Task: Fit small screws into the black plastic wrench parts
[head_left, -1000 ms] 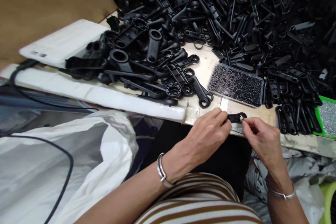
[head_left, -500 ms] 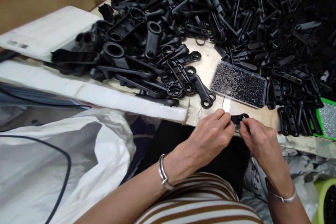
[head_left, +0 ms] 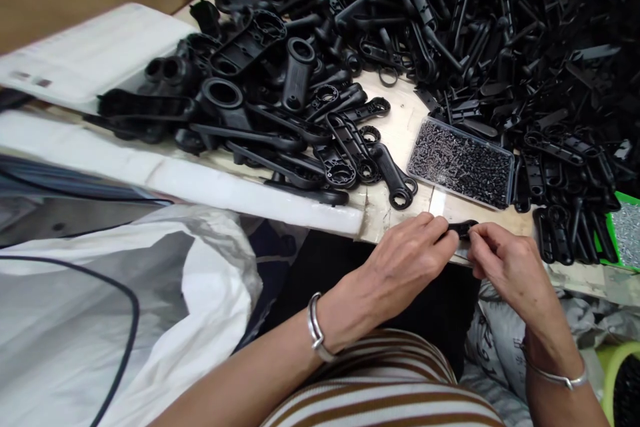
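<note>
Near the table's front edge, my left hand (head_left: 417,253) is closed on a small black plastic handle part (head_left: 463,227), whose far end shows beyond the fingers. My right hand (head_left: 510,263) pinches at that end, thumb and forefinger together; whatever lies between these fingertips is hidden or too small to make out. Just beyond the hands sits a clear plastic box (head_left: 463,161) of tiny black and dark metallic pieces. A black part with a ring end (head_left: 395,177) rests left of the box.
Black plastic parts (head_left: 450,27) are heaped along the back and right. Larger black parts (head_left: 240,113) lie at left, beside a white board (head_left: 95,53). A green tray (head_left: 623,230) of silvery pieces stands at right. White sacking (head_left: 210,273) hangs below the edge, and a yellow-green bucket (head_left: 607,373) stands low right.
My right hand has turned a little and its fingers are more extended at the part's end. My left hand keeps its grip. The whole view has shifted slightly.
</note>
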Action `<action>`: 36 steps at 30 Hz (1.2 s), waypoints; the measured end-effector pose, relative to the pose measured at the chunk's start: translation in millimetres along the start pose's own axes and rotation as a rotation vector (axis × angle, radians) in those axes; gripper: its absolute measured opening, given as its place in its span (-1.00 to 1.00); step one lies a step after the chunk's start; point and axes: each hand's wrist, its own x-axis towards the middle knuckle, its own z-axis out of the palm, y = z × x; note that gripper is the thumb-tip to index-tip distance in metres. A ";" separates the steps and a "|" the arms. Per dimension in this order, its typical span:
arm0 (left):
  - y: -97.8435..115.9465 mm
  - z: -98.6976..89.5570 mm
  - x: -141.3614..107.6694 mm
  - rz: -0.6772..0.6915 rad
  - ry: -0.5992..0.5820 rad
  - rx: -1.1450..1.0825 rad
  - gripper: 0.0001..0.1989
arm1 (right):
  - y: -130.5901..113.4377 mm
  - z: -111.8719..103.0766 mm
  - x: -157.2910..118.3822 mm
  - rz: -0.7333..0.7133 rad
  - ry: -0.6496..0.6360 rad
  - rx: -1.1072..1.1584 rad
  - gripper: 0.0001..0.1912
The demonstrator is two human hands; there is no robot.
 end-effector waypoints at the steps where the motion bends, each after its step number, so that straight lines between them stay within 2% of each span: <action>1: -0.3 -0.2 0.3 0.004 0.008 -0.009 -0.90 | -0.7 0.5 -0.2 0.002 0.002 -0.014 -0.80; 5: -2.3 -1.6 2.1 0.014 -0.003 -0.032 -0.92 | -1.7 -2.0 1.4 -0.058 0.018 -0.150 -0.81; 11: -5.7 -0.6 3.6 0.055 -0.003 -0.046 -0.85 | -14.8 -0.3 5.5 -0.189 -0.041 -0.568 -0.82; 14: -7.2 1.1 2.7 0.067 0.032 -0.076 -0.82 | -32.8 11.1 2.1 -0.166 0.041 -0.796 -0.76; 16: -8.6 2.4 1.8 0.062 0.052 -0.100 -0.79 | -38.5 16.3 1.1 -0.126 0.087 -0.810 -0.72; 18: -10.2 4.5 0.6 0.047 0.070 -0.121 -0.78 | -33.2 16.9 1.2 -0.063 0.088 -0.630 -0.77; 21: -11.4 9.3 -1.5 0.025 0.152 -0.143 -0.77 | -9.7 12.7 -0.7 0.069 0.089 -0.024 -0.86; 23: -10.1 12.8 -2.4 0.008 0.252 -0.154 -0.76 | 5.6 11.4 -4.8 0.161 0.189 0.384 -0.81; 25: -6.8 15.1 -2.5 -0.007 0.352 -0.165 -0.77 | 13.5 13.5 -10.2 0.239 0.312 0.655 -0.68; 27: -1.7 15.7 -1.9 -0.006 0.423 -0.176 -0.78 | 13.0 18.1 -14.5 0.278 0.333 0.855 -0.53; 30: 7.2 14.6 -1.2 0.009 0.455 -0.172 -0.80 | 3.3 25.2 -15.9 0.269 0.255 1.121 -0.38; 36: 18.8 14.2 -5.4 0.005 0.419 -0.157 -0.86 | -9.3 30.3 -11.3 0.305 0.365 1.271 -0.49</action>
